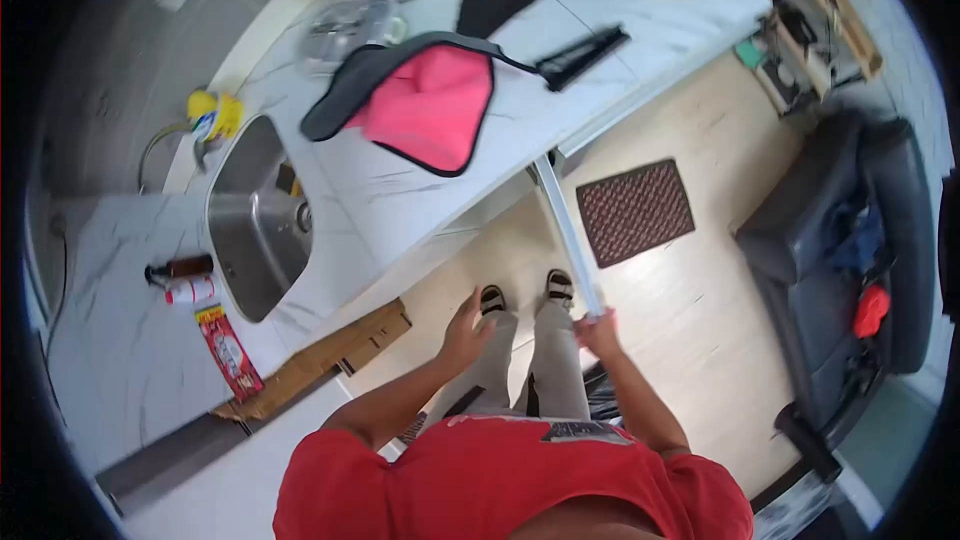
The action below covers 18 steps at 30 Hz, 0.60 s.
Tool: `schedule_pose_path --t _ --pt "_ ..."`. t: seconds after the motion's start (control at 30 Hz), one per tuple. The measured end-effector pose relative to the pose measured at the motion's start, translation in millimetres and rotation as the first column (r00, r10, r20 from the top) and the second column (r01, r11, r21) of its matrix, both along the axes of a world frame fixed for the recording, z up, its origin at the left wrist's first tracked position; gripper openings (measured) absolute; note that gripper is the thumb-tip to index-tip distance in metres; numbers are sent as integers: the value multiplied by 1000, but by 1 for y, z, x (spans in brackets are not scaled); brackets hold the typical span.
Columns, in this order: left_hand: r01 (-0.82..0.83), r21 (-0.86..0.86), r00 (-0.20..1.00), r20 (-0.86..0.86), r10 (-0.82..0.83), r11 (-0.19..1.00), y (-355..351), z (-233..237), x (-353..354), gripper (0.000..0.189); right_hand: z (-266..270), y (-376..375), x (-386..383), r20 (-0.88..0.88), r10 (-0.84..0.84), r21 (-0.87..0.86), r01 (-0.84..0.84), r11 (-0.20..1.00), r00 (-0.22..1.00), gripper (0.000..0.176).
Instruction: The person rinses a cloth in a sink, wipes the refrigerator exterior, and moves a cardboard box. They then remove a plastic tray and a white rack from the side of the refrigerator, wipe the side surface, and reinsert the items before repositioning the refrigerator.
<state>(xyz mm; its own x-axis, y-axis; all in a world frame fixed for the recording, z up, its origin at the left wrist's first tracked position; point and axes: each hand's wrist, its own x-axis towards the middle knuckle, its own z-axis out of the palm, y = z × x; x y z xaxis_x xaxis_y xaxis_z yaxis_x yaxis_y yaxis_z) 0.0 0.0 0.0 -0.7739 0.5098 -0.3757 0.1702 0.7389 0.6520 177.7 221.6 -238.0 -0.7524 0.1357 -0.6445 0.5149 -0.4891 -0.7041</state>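
Observation:
My right hand (599, 334) grips the outer edge of a cabinet door (565, 230), which stands swung out from under the counter. Its fingers are closed on that edge. My left hand (466, 336) hangs in the air over the floor, in front of the counter, with its fingers stretched out and nothing in them. The cabinet's inside is mostly hidden below the countertop (370, 200).
On the counter lie a pink and black cloth (430, 105), a clear container (350, 30), a red packet (229, 352) and a dark bottle (190, 267). A sink (265, 220) is set in it. A mat (635, 212) and a black sofa (830, 260) are at right.

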Motion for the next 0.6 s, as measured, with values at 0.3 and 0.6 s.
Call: schedule_pose_path --t 0.3,0.6 --pt "-498 125 805 436 403 858 -92 111 -12 58 302 -48 -197 3 908 190 -891 411 419 63" --pt "-598 715 788 442 429 362 -117 169 -59 55 458 -178 -324 -568 611 -80 -776 626 552 41"
